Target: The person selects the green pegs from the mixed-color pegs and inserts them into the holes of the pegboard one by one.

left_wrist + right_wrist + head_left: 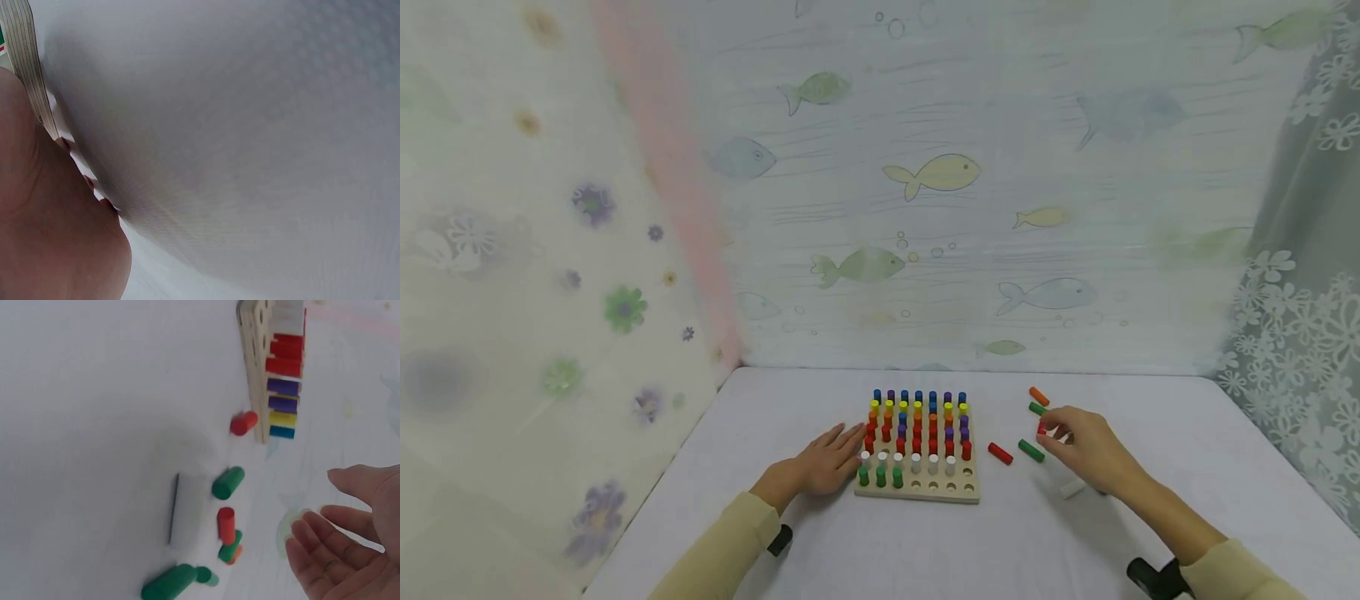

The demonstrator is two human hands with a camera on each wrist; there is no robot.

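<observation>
A wooden pegboard (pixel 917 497) stands on the table, filled with rows of coloured pegs. Green pegs (pixel 881 476) occupy the left of its front row; bare holes (pixel 933 486) show to their right. My left hand (pixel 829 460) rests flat on the table, fingertips at the board's left edge; the left wrist view shows part of this hand (pixel 56 212) beside the board's side (pixel 28 56). Over the loose pegs hovers my right hand (pixel 1086 446), near a red peg (pixel 1041 427). In the right wrist view, its thumb and fingers (pixel 331 550) are apart with nothing visible between them.
Right of the board lie another red peg (pixel 1000 453), green pegs (pixel 1031 451), an orange peg (pixel 1039 396) and a white peg (pixel 1071 488). More green pegs (pixel 169 582) show in the right wrist view. A fish-patterned curtain (pixel 955 250) hangs behind the white table (pixel 820 558).
</observation>
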